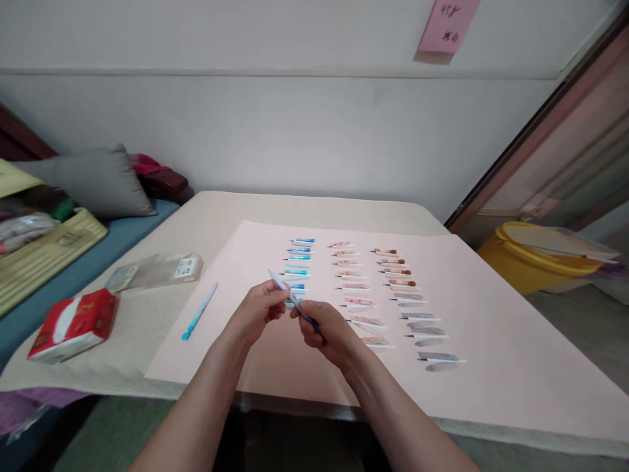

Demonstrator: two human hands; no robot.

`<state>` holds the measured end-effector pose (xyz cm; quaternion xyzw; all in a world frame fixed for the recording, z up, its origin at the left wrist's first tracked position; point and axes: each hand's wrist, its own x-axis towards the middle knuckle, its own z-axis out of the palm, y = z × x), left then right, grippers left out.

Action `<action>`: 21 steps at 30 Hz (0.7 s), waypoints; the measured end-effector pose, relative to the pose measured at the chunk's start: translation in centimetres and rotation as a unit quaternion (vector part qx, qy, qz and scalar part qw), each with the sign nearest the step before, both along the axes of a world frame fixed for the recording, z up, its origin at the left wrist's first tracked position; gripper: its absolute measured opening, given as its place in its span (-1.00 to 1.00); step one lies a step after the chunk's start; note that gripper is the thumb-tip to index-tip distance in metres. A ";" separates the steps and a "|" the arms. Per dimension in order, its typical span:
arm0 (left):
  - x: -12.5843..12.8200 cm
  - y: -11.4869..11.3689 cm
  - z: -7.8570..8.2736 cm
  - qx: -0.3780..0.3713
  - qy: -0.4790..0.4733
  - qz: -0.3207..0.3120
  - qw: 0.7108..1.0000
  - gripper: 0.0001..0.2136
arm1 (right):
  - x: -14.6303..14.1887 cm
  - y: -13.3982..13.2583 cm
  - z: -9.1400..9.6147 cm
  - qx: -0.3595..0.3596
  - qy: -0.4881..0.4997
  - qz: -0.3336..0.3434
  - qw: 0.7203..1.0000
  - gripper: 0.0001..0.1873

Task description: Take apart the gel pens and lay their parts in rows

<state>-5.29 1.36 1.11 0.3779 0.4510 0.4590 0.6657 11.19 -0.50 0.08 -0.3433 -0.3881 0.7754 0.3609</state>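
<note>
Both my hands are closed on one blue pen (278,280), held slantwise above the pink sheet (236,255). My left hand (258,307) pinches it near its pale pointed end, which sticks out up and to the left. Fingers of my right hand (324,328) wrap round its darker blue rear part. Close behind the hands runs a column of blue pen parts (296,273). To the right lie columns of pink pen parts (358,302) and of brown and grey pen parts (399,271), with white dark-tipped refills among them. A light blue pen (199,313) lies alone on the left.
On the cloth-covered table (314,206), left of the sheet, are a clear plastic bag (157,272) and a red tissue pack (73,324). A grey cushion (93,180) stands farther left. A yellow bucket (531,255) is beyond the table's right edge. A wall rises behind.
</note>
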 end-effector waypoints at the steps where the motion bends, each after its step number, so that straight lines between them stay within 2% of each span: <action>1: -0.2 0.0 0.1 -0.002 -0.024 0.019 1.000 -0.74 | 0.0 0.0 0.0 -0.004 0.003 0.005 1.000 -0.72; 4: -0.7 0.2 0.5 -0.002 -0.089 0.049 0.995 -0.69 | -0.1 -0.1 0.1 -0.009 -0.007 0.010 1.000 -0.75; 8: -0.7 0.2 0.7 0.015 -0.105 0.029 0.994 -0.77 | -0.4 -0.4 0.4 -0.003 -0.014 0.009 1.000 -0.71; 12: -0.2 0.0 0.6 0.027 -0.062 0.034 0.997 -0.81 | -0.7 -0.4 0.4 0.051 -0.064 -0.012 0.997 -0.70; 16: 0.2 -0.1 -0.1 0.030 0.009 0.091 0.995 -0.78 | -1.0 -0.3 0.5 0.170 -0.208 -0.067 0.961 -0.75; 19: 0.4 -0.2 -0.3 0.022 0.046 0.124 0.991 -0.72 | -1.1 -0.3 0.5 0.189 -0.256 -0.079 0.945 -0.76; 21: 0.4 -0.2 -0.1 0.011 0.030 0.116 0.993 -0.73 | -1.0 -0.3 0.3 0.187 -0.256 -0.079 0.945 -0.76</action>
